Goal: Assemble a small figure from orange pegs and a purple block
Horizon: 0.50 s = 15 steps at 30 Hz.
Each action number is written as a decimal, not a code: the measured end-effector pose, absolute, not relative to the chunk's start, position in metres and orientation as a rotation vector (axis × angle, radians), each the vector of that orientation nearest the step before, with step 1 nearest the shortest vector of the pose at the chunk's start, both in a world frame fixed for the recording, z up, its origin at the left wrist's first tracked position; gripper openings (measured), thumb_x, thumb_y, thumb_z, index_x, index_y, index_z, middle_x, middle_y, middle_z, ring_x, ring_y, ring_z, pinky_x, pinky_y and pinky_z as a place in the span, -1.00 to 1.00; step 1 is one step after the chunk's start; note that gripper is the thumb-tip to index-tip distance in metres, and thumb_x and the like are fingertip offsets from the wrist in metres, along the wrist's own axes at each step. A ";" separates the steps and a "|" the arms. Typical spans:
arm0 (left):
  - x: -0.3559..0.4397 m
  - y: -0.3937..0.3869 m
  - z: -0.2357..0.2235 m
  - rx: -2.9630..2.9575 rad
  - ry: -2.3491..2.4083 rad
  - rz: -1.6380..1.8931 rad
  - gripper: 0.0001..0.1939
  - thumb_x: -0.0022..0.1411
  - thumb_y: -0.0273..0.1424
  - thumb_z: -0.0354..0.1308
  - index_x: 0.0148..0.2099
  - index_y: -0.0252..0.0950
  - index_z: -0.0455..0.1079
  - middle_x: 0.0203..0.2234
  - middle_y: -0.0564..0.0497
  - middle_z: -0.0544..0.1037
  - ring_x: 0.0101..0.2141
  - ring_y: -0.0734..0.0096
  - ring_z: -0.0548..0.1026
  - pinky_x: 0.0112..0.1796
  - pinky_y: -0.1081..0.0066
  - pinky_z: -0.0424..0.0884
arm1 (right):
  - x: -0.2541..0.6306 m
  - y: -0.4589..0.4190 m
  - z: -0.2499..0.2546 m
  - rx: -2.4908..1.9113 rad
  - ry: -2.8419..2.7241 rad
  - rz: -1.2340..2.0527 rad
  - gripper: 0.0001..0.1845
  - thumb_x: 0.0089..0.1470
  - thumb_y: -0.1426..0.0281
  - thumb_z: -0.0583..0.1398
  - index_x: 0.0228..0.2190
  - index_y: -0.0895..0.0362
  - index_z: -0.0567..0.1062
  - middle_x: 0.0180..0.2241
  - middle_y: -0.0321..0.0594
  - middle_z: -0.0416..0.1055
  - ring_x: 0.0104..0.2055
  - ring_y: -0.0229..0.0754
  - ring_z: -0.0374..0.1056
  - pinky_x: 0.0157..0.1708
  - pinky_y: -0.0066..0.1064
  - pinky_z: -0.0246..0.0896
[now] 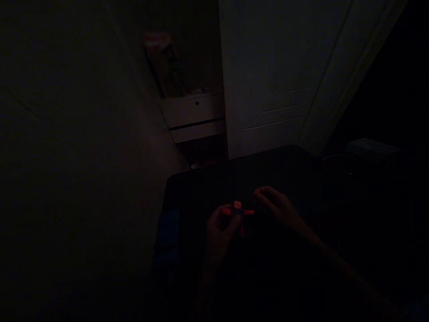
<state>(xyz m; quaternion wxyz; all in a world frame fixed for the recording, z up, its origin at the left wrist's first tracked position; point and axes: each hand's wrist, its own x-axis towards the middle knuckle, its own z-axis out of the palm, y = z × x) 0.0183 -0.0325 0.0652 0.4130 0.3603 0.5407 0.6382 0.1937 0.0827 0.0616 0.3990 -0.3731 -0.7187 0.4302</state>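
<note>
small orange object [237,210] looks plastic, matt dark tabletop [201,188], smooth painted door [278,67]

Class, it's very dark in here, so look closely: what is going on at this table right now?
A person sits or stands at a dark table in a dim room. Their left hand holds a small orange-red object above the tabletop; it is too dark to tell what it is. The right hand hovers just beside it, fingers curled, and contact cannot be made out. Behind the table are a pale door and a small drawer unit.
</note>
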 end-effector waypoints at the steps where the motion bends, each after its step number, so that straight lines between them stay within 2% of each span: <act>1: 0.018 -0.033 0.066 0.914 1.345 1.610 -0.66 0.09 -0.31 0.42 -0.08 -0.29 0.57 -0.18 -0.10 0.68 -0.16 0.20 0.62 -0.16 0.37 0.50 | 0.192 0.079 0.066 -0.916 -1.824 1.075 -0.68 0.26 0.10 0.19 -0.22 0.10 0.54 -0.33 -0.21 0.57 -0.25 -0.11 0.52 -0.23 -0.33 0.40; 7: 0.019 -0.033 0.065 1.010 1.350 1.616 -0.62 0.15 -0.29 0.40 0.01 -0.24 0.53 -0.11 -0.10 0.65 -0.12 0.21 0.60 -0.12 0.37 0.48 | 0.188 0.056 0.093 -0.805 -1.871 0.977 -0.79 0.22 0.19 0.28 -0.33 0.06 0.56 -0.36 -0.25 0.57 -0.32 -0.14 0.50 -0.28 -0.37 0.41; 10: 0.020 -0.033 0.066 1.033 1.356 1.617 -0.63 0.16 -0.31 0.39 0.02 -0.22 0.52 -0.10 -0.11 0.63 -0.10 0.20 0.59 -0.10 0.36 0.47 | 0.186 0.048 0.104 -0.762 -1.878 0.897 -0.78 0.17 0.18 0.33 -0.38 0.06 0.55 -0.40 -0.26 0.55 -0.36 -0.15 0.48 -0.30 -0.35 0.41; 15: 0.022 -0.035 0.073 1.089 1.340 1.621 -0.68 0.15 -0.32 0.39 -0.03 -0.23 0.55 -0.13 -0.12 0.65 -0.08 0.12 0.58 -0.09 0.32 0.47 | 0.184 0.041 0.116 -0.632 -1.943 0.793 -0.83 0.23 0.20 0.31 -0.32 0.02 0.62 -0.33 -0.21 0.56 -0.28 -0.12 0.51 -0.24 -0.30 0.44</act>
